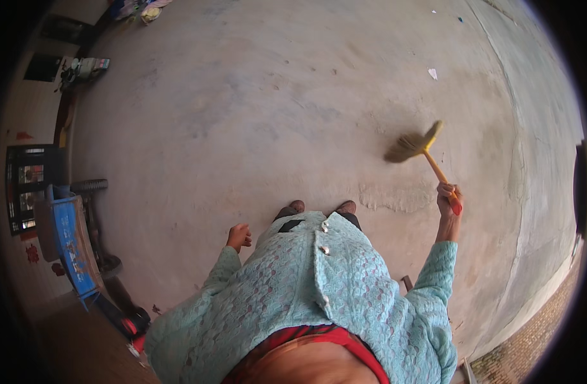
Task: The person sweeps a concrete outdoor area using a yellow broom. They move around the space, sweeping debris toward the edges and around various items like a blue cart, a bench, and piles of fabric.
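Observation:
My right hand (446,200) is wrapped round the handle of a broom (436,168), out to the right of my body. The handle is orange-yellow with a red end, which pokes out below my fist. A yellow collar joins it to wide brownish bristles, held low over the concrete floor (242,147) and slightly blurred; whether they touch it I cannot tell. At my left side, my left hand (240,236) hangs with its fingers curled in and nothing visible in it.
Small white scraps (432,73) lie on the floor beyond the broom. Along the left wall stand a blue cart-like vehicle (76,240) with wheels and a parked motorbike (82,69). A coloured bundle (154,11) lies far left. Brick paving (530,336) edges the lower right.

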